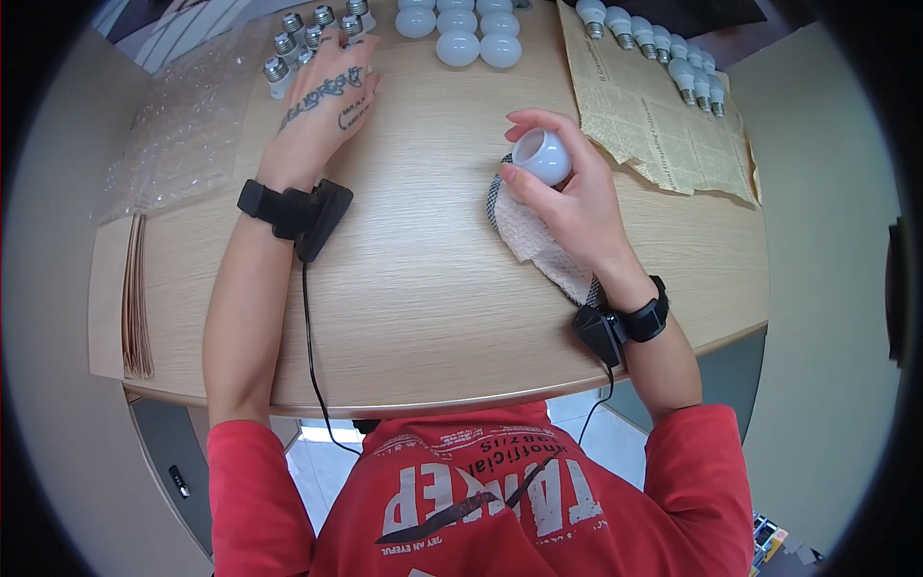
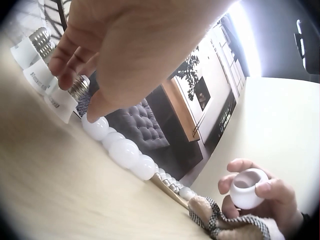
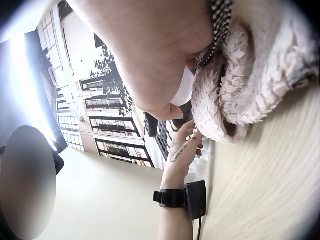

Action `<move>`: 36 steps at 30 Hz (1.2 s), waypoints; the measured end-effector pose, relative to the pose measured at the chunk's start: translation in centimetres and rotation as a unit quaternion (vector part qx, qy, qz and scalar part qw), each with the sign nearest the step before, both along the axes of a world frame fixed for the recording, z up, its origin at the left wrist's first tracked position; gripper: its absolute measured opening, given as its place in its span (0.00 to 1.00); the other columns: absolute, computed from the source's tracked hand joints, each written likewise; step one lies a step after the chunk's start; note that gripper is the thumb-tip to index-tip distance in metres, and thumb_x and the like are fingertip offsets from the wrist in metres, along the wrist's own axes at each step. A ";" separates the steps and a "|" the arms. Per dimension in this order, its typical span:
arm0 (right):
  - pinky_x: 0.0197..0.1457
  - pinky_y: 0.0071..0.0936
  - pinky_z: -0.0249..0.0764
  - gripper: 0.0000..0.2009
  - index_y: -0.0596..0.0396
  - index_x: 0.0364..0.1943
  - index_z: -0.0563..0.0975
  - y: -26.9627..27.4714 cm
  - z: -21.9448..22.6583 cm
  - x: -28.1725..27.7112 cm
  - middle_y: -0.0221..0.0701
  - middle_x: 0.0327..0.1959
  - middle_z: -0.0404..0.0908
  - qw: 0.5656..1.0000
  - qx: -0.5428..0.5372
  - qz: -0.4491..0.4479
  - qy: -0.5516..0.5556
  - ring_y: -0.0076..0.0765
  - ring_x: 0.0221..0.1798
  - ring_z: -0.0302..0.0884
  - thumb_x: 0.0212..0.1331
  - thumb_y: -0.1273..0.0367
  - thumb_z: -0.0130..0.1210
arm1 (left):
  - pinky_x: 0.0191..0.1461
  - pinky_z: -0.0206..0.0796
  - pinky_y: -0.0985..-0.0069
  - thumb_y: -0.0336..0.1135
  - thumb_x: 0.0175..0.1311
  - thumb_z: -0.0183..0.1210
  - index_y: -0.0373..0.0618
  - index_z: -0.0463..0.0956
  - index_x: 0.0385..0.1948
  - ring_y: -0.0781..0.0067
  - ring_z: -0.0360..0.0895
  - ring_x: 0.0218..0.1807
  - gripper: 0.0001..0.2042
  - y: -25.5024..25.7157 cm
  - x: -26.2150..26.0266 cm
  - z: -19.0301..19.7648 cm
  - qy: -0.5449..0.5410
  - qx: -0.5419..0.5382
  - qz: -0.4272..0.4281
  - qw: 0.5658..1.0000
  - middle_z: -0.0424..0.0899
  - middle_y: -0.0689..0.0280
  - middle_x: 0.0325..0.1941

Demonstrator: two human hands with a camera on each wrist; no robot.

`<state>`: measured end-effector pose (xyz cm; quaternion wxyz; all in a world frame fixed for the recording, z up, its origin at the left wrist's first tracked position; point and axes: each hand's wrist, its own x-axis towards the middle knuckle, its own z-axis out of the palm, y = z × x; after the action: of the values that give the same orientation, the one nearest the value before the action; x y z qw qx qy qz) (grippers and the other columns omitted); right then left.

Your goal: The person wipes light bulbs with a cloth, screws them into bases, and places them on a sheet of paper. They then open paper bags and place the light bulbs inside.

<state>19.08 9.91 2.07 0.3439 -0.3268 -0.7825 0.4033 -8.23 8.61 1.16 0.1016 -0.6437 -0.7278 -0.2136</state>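
Note:
My right hand (image 1: 586, 188) holds a round white bulb cover (image 1: 549, 160) between thumb and fingers, its open mouth turned up and toward the left. Under that hand lies a fluffy pale cloth (image 1: 538, 231) with a checked edge, partly hidden by the palm. At the back left, my left hand (image 1: 332, 96) reaches over a group of white bulb bases (image 1: 279, 77) with metal screw caps. In the left wrist view, its fingers and thumb hang spread around one screw cap (image 2: 79, 88), with a gap showing between them.
Several white bulb covers (image 1: 458, 48) stand in rows at the back middle. Assembled bulbs (image 1: 682, 77) lie on printed brown paper (image 1: 663, 144) at the back right. Bubble wrap (image 1: 183, 125) and a stack of folded brown paper (image 1: 120, 298) lie along the left edge.

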 end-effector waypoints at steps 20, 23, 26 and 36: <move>0.50 0.30 0.75 0.22 0.53 0.55 0.74 0.0 0.0 -0.1 0.33 0.47 0.80 1.000 -0.009 -0.009 0.002 0.33 0.50 0.79 0.55 0.67 0.64 | 0.37 0.65 0.73 0.47 0.67 0.59 0.44 0.82 0.41 0.70 0.74 0.31 0.15 0.1 1.8 3.0 -0.118 0.042 -0.111 0.986 0.78 0.65 0.28; 0.51 0.29 0.74 0.23 0.54 0.56 0.73 0.1 -0.2 0.0 0.34 0.49 0.79 1.000 -0.007 -0.017 0.006 0.33 0.51 0.77 0.55 0.67 0.63 | 0.33 0.60 0.79 0.52 0.68 0.58 0.44 0.82 0.39 0.80 0.69 0.27 0.19 -0.1 3.3 3.8 -0.241 0.008 -0.138 0.961 0.75 0.70 0.24; 0.52 0.28 0.73 0.24 0.54 0.57 0.72 0.3 -0.2 0.1 0.35 0.52 0.77 1.000 0.010 -0.019 0.010 0.32 0.51 0.76 0.55 0.68 0.63 | 0.30 0.58 0.83 0.54 0.69 0.56 0.43 0.82 0.36 0.86 0.66 0.25 0.20 0.1 4.4 3.8 -0.323 -0.025 -0.166 0.932 0.72 0.74 0.22; 0.57 0.30 0.70 0.30 0.56 0.63 0.66 0.2 -0.3 -0.1 0.38 0.59 0.68 0.994 0.015 -0.009 0.110 0.35 0.56 0.70 0.56 0.68 0.65 | 0.27 0.53 0.85 0.56 0.70 0.55 0.46 0.79 0.29 0.88 0.63 0.22 0.21 -0.5 7.9 2.4 -0.449 -0.062 -0.180 0.873 0.68 0.78 0.19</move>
<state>18.96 10.11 1.80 0.4361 -0.2823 -0.7430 0.4220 -0.33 8.16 3.52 -0.3163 -0.6032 -0.5788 -0.4484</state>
